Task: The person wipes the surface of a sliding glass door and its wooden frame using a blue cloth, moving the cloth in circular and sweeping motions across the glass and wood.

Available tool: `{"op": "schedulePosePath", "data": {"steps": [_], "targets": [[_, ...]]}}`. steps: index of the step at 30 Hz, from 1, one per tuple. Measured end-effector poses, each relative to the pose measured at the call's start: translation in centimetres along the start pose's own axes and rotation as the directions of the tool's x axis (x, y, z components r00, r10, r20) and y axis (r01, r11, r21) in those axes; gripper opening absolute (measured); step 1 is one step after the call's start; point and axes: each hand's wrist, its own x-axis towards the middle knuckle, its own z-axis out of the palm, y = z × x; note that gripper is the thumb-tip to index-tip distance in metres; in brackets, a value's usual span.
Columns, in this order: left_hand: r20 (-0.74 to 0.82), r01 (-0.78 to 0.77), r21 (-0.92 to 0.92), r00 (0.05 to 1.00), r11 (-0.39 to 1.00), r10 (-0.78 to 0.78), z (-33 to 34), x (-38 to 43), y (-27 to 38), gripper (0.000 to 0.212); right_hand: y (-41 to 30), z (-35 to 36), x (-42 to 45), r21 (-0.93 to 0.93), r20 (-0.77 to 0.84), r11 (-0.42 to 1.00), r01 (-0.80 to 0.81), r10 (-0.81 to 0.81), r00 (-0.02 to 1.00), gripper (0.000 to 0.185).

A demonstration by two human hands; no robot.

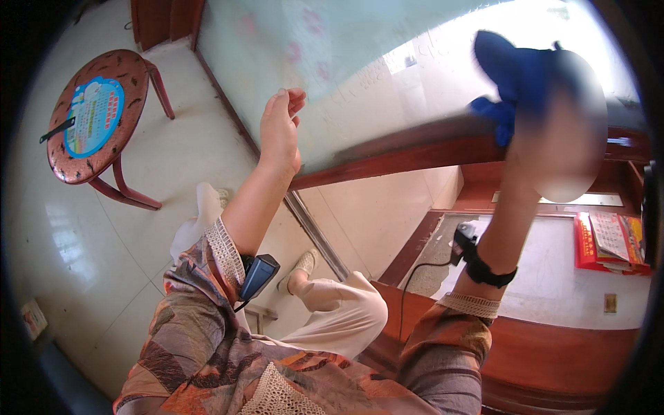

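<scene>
A blue cloth [519,78] lies bunched against the glass pane [358,88], at the upper right. My right hand [552,129] grips the cloth; a blurred patch covers most of its fingers. My left hand [280,127] is raised beside the lower left part of the pane, with loosely curled fingers and nothing seen in them. I cannot tell whether it touches the glass. Reddish-brown wood [384,158] frames the pane, which has faint pink marks. Each forearm carries a strapped device, a dark box [259,277] on the left and a small black unit [464,241] on the right.
A round stool [93,168] with a blue printed hand fan [96,129] on its seat stands at left. At right, a wooden cabinet [560,347] carries a white top and a red calendar [586,241]. A metal floor track [319,233] runs below the pane. A cable hangs by my right arm.
</scene>
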Motion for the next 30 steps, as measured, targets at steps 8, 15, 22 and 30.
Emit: {"op": "schedulePosePath", "data": {"steps": [8,15,22,30], "targets": [[-0.006,0.006,0.010,1.000,1.000,-0.006,-0.9,0.5,0.2,0.027,-9.6,6.9,-8.1,-0.135,0.472,0.829,-0.543,0.535,0.700,0.018],[0.005,0.014,-0.006,1.000,1.000,-0.014,0.0,0.5,-0.5,0.025,-16.4,12.9,-20.3,0.203,0.437,0.975,0.093,-0.175,0.882,0.022],[0.021,0.024,-0.014,0.999,1.000,-0.023,-0.4,0.7,-0.9,0.025,-8.1,4.9,-7.1,-0.047,0.497,0.976,-0.211,0.206,0.843,0.029],[0.084,0.092,0.020,0.992,0.996,-0.093,0.3,0.0,-3.6,0.022,7.3,-4.8,9.6,-0.658,-0.263,0.750,-0.062,-0.152,0.953,0.037]]}}
